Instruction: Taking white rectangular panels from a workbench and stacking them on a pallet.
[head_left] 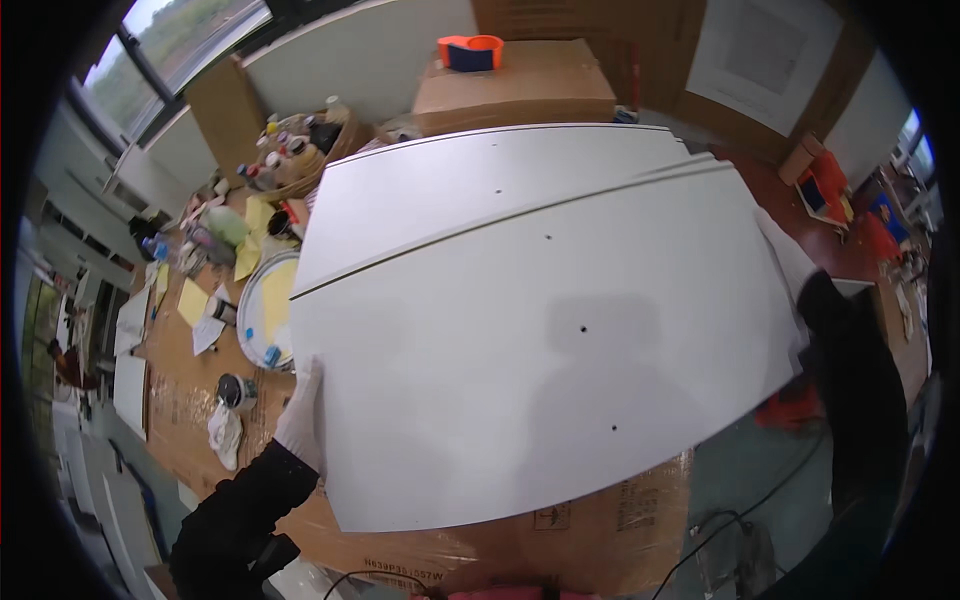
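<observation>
White panel [540, 330] against left hand [301, 415]

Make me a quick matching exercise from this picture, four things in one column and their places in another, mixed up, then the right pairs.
1. left hand
2. orange tape dispenser
3. white round plate
4. right hand

A. on the cardboard box at the back
B. at the big white board's right edge
C. at the board's left edge
D. left of the board, partly under it

Pairs: 1-C, 2-A, 3-D, 4-B
</observation>
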